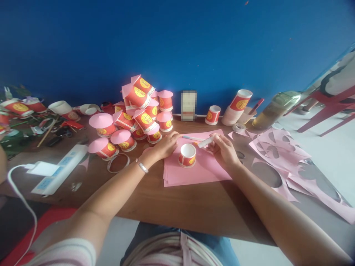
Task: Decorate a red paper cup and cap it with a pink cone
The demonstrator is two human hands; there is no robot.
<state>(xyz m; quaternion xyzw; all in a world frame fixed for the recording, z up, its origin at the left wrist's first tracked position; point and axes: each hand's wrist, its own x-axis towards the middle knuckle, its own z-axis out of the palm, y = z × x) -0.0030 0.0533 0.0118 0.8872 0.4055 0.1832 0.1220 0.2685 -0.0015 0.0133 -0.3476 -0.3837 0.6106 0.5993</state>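
Observation:
My right hand is closed around a white glue stick, its tip pointing left above the pink paper. My left hand rests at the left edge of that paper, fingers curled together; whatever they hold is hidden. Between my hands a short red paper cup with a yellow emblem stands on a stack of pink paper sheets, its white inside facing up. A thin pen lies across the sheets just behind the cup, near my left fingertips.
Red cups with pink paper cone tops are piled back left. A power strip and tools lie farther left. Cut pink paper scraps, a bottle, a tape roll and stacked cups occupy the right. A blue wall rises behind.

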